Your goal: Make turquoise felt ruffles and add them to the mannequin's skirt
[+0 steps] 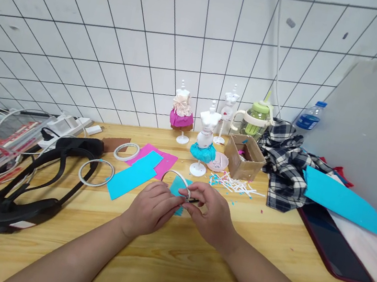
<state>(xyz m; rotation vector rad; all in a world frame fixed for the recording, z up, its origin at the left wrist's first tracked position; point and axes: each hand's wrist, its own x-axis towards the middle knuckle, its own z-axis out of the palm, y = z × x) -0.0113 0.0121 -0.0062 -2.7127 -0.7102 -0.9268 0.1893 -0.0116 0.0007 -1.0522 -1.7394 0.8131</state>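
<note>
**Both hands pinched on a tape ring over a scrap of blue felt**

Head view: closest to me are my own forearms, coming in from the bottom edge and meeting in the middle of the wooden table (pixel 167 263). My left hand (pixel 150 209) is curled nearly closed, thumb and fingertips pressed toward the small blue scrap (pixel 177 188) beneath them, seemingly to pin it flat. My right hand (pixel 210 213) is also mostly closed, its fingertips pinching the near edge of a thin white tape ring (pixel 176 178); something small and dark sits between my fingers, but I cannot tell what it is. The ring stands on edge, tilted, rising up and away from my fingers toward the wall, so its opening faces roughly toward me and to the left. I judge I hold it upright so the free end is easy to get at

Just beyond lie a larger blue sheet (pixel 133 175) over a pink sheet (pixel 163 161), long sides running diagonally away to the right. Two more rings lie flat further left, and a blue-skirted mannequin (pixel 205 137) stands behind
</note>
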